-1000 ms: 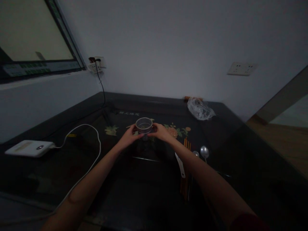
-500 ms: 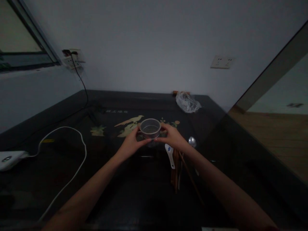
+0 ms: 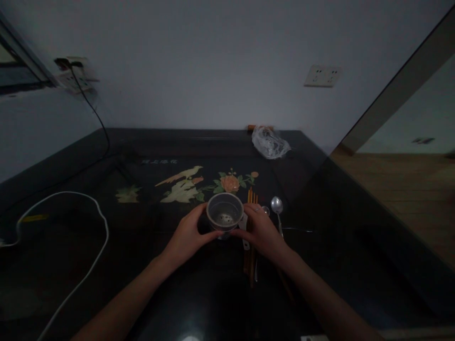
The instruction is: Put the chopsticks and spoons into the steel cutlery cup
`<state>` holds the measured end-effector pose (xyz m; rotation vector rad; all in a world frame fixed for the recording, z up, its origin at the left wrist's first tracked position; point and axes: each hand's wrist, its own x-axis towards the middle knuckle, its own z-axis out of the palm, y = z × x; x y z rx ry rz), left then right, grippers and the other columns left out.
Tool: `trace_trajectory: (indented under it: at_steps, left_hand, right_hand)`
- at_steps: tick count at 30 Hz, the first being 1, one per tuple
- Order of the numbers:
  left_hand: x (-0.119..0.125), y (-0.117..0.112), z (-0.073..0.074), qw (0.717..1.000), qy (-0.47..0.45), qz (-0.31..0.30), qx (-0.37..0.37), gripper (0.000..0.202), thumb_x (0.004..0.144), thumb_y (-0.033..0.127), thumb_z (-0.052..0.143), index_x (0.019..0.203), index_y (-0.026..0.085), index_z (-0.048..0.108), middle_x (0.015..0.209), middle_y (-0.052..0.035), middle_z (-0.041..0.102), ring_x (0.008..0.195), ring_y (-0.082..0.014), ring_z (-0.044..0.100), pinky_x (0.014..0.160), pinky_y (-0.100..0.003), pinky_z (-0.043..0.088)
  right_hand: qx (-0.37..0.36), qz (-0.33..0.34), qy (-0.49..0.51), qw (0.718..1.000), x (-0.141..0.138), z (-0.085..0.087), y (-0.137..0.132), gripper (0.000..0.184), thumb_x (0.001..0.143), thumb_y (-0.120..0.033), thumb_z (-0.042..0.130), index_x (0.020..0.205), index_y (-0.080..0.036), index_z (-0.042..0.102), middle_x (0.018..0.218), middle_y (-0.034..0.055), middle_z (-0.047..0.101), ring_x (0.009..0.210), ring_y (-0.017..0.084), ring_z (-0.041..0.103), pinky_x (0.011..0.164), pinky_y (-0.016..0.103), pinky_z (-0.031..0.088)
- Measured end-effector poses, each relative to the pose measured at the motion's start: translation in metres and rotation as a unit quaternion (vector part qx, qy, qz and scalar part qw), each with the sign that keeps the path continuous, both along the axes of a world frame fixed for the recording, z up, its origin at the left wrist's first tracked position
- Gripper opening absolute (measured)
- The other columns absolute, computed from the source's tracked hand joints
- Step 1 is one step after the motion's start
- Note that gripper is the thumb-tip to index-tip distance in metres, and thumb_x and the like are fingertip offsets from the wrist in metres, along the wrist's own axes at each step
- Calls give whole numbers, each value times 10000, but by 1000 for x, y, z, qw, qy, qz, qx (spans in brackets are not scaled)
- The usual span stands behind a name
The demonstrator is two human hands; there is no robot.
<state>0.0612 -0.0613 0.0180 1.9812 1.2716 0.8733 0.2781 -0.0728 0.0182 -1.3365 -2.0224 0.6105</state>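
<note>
A round grey cup (image 3: 225, 219) with small holes in its bottom is between my two hands, its mouth tilted toward me. My left hand (image 3: 190, 231) grips the left side, thumb along the near wall. On the opposite side my right hand (image 3: 261, 232) holds it the same way, the thumbs almost meeting. Beneath and beside my right hand lie several wooden chopsticks (image 3: 252, 267) and a white spoon (image 3: 246, 244), partly covered by the hand. A metal spoon (image 3: 277, 204) lies just right of that hand.
The dark table (image 3: 170, 293) bears a bird-and-flower picture. A crumpled clear plastic bag (image 3: 270, 143) lies at its back edge. A white cable (image 3: 103, 237) curves across the left side; a black cord (image 3: 93, 111) runs from the wall socket (image 3: 76, 76). Another socket (image 3: 323, 76) is at right.
Both hands have brought the cup nearer and lower, and its mouth now faces me more, showing the holed bottom. The flower picture behind it is uncovered. The view has shifted slightly.
</note>
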Motion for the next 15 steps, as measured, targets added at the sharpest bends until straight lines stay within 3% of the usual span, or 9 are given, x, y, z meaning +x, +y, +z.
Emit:
trace_trajectory:
  at_steps: [15]
  left_hand:
    - [-2,4,-1,1000,-12,1,-26,574,718,362,749,1217,199,518,1212,-109,623,1129,-304,580,976,-494,448]
  right_hand:
    - [35,-1,-48,998,0,-3,0,453,775,-299,742,1178,-156,593,1148,115,608,1091,273,506,930,434,443]
